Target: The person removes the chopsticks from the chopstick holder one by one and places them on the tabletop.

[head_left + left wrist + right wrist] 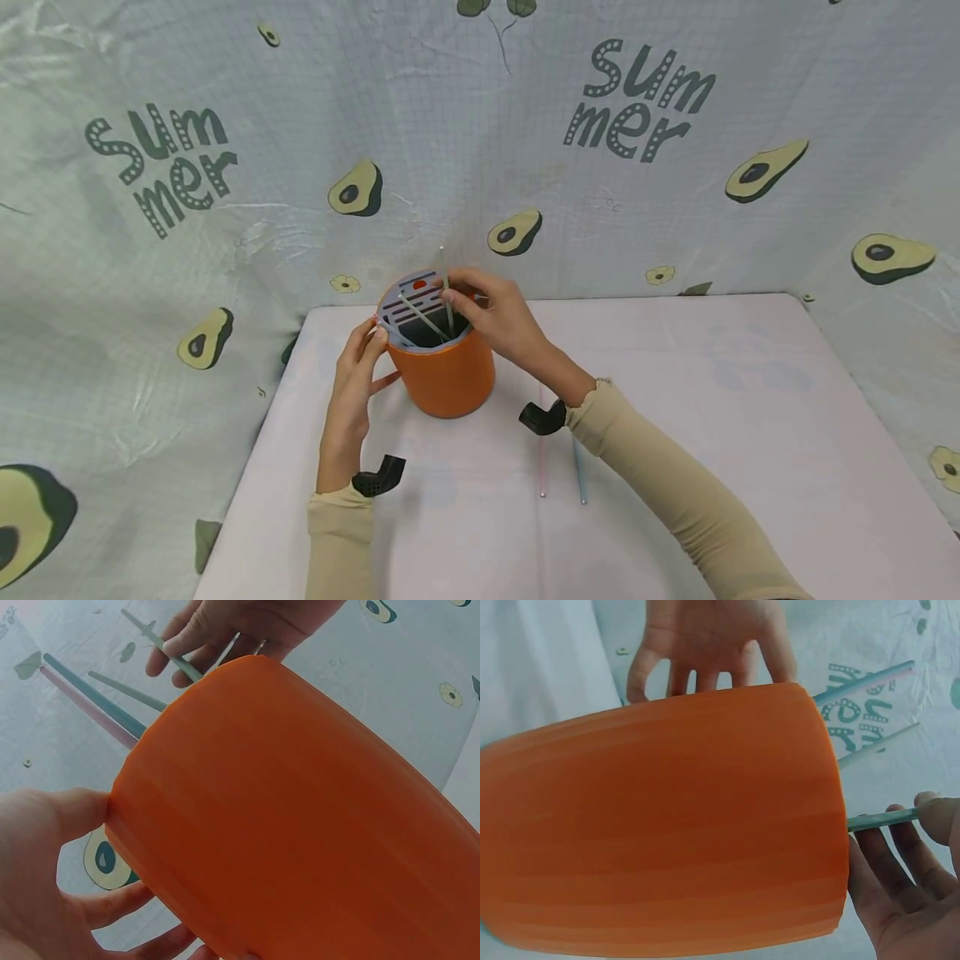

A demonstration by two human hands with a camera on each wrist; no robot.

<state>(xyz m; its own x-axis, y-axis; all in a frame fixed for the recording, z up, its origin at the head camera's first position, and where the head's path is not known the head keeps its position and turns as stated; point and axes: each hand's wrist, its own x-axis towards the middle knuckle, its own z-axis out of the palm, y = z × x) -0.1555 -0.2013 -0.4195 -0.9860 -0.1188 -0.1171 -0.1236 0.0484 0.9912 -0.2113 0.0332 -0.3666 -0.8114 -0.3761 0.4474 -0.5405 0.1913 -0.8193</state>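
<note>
An orange cylindrical holder (448,379) with a grey slotted top (405,310) stands upright near the table's far edge. My left hand (354,392) holds its left side, with the thumb at the rim and the fingers spread along the wall. Between thumb and fingers, my right hand (498,321) pinches a pale green chopstick (881,819) whose lower end is inside the holder. Another green chopstick (422,317) leans in the holder's large opening. Beside it, a blue chopstick (90,691) and a pink chopstick (86,705) stick out above the rim in the left wrist view.
A second pink chopstick (542,467) and a second blue chopstick (580,475) lie on the white table (712,433), partly under the right forearm. Behind the table hangs a pale cloth (450,125) printed with avocados.
</note>
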